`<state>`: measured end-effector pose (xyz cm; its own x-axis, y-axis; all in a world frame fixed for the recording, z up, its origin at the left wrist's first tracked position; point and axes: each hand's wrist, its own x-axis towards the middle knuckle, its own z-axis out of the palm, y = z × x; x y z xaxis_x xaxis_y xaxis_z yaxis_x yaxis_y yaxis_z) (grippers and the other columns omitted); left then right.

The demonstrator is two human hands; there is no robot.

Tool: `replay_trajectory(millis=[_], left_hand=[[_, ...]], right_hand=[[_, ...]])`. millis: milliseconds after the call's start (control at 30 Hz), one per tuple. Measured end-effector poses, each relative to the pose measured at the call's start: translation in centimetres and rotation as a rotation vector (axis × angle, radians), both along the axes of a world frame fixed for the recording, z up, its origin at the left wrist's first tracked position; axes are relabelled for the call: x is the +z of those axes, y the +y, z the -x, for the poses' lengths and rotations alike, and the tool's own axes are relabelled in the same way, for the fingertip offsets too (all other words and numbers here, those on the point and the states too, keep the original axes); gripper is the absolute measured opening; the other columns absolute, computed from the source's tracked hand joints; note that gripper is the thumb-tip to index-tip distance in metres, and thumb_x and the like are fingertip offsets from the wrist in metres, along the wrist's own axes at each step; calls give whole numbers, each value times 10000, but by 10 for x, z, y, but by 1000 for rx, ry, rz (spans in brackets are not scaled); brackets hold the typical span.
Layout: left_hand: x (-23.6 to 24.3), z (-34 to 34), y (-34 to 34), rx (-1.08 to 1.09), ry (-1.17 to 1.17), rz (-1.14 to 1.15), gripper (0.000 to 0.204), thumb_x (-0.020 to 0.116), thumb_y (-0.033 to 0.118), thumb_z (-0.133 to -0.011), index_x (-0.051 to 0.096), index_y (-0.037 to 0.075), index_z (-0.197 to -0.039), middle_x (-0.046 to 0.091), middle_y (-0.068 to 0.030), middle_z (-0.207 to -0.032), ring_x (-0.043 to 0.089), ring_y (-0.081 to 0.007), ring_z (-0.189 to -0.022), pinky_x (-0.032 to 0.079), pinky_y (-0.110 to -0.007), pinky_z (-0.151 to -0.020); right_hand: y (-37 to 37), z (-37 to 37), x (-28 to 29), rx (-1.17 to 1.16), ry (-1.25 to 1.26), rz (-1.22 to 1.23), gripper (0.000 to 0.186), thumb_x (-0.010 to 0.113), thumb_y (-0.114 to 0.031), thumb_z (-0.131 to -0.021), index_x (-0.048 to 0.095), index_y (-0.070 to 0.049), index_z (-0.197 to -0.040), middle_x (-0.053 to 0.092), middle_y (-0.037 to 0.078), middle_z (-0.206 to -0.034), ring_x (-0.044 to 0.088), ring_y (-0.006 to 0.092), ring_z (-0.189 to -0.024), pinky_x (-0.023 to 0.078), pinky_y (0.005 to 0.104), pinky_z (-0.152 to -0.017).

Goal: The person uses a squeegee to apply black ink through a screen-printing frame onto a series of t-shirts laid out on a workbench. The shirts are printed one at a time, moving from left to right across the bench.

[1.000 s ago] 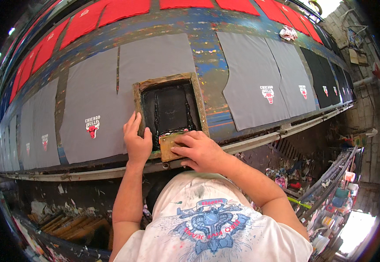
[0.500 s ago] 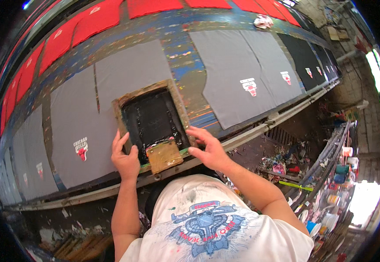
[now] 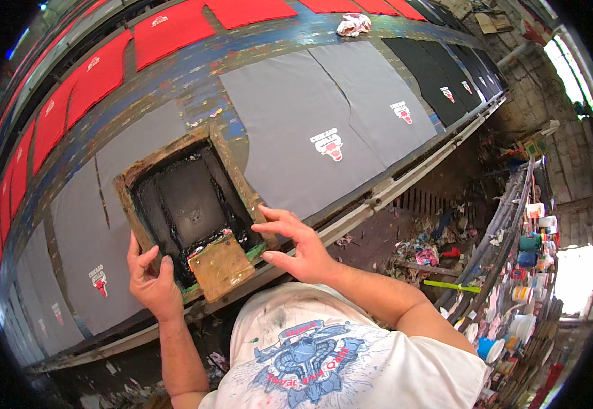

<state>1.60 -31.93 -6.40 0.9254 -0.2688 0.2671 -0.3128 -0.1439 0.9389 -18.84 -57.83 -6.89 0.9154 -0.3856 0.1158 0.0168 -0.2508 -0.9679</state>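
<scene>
A wooden-framed printing screen [image 3: 133, 198] with glossy black ink [image 3: 184, 194] inside rests over grey fabric panels on the long table. A squarish wooden squeegee [image 3: 221, 269] sits at its near end, inked along the upper edge. My left hand [image 3: 157, 286] grips the screen's left side, fingers curled at the frame. My right hand [image 3: 289, 249] holds the right side, with fingertips on the frame and thumb near the squeegee. Grey panels [image 3: 286, 95] lying beside the screen carry small red-and-white emblems.
Red panels [image 3: 174, 37] line the table's far side, with a crumpled cloth [image 3: 354, 24] nearby. Black panels [image 3: 432, 82] continue rightward. A metal rail [image 3: 392, 192] edges the table. At right are paint tubs [image 3: 490, 347], poles and rag-strewn scraps [image 3: 422, 255] below.
My right hand has let go of the squeegee and moved onto the screen's right side. The whole view has swung, so the screen and table appear further left and tilted.
</scene>
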Motion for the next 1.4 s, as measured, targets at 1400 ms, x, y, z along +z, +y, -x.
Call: replay_trajectory(millis=[1400], left_hand=[[-88,159,-314,11,291,175,224,747,-187,-863,714,9,-967,466,-314,-1756,497,-350,-1620,414,-462,-1301]], right_hand=[[-320,154,-52,-28,84,-290,436,792,-155,-980,783,3,-1387,633,267,-1611,596,336,-1511,436,467,-1277]])
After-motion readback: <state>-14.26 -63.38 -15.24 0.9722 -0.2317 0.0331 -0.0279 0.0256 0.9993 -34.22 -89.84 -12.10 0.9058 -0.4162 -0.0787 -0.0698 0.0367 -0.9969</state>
